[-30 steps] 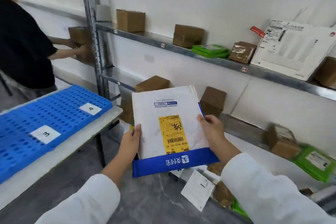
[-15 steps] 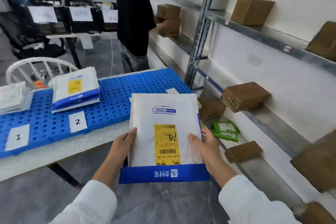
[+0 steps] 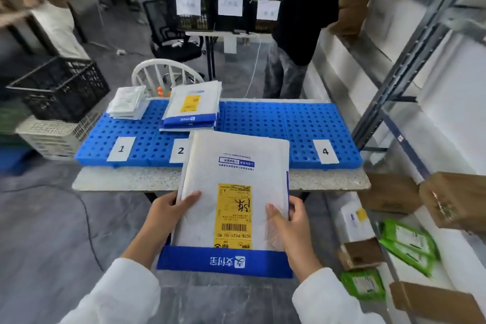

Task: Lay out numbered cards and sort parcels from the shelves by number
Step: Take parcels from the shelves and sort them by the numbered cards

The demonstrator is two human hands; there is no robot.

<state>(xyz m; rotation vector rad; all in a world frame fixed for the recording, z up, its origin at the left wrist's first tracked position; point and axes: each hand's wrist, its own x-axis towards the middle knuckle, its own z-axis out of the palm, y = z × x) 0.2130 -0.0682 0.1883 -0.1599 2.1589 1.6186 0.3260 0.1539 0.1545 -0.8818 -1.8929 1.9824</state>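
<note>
I hold a white mailer parcel (image 3: 231, 192) with a blue band and yellow label in front of the table. My left hand (image 3: 168, 216) grips its left edge, thumb on top. My right hand (image 3: 289, 223) grips its right edge. On the blue perforated mat (image 3: 263, 118) lie white cards numbered 1 (image 3: 121, 148), 2 (image 3: 180, 150) and 4 (image 3: 325, 151); the parcel hides the mat between 2 and 4. Behind card 2 sits a stack of matching mailers (image 3: 192, 106). Behind card 1 lies a pile of small white packets (image 3: 127, 102).
Metal shelving (image 3: 410, 68) runs along the right, with brown boxes (image 3: 389, 192) and green packets (image 3: 407, 242) on its low shelf. A person in black (image 3: 302, 21) stands beyond the table. A white chair (image 3: 165, 71) and black crates (image 3: 60, 87) stand to the left.
My view has swung left from the shelves to face the table squarely. The parcel stays held in both hands and now hangs over the table's front edge.
</note>
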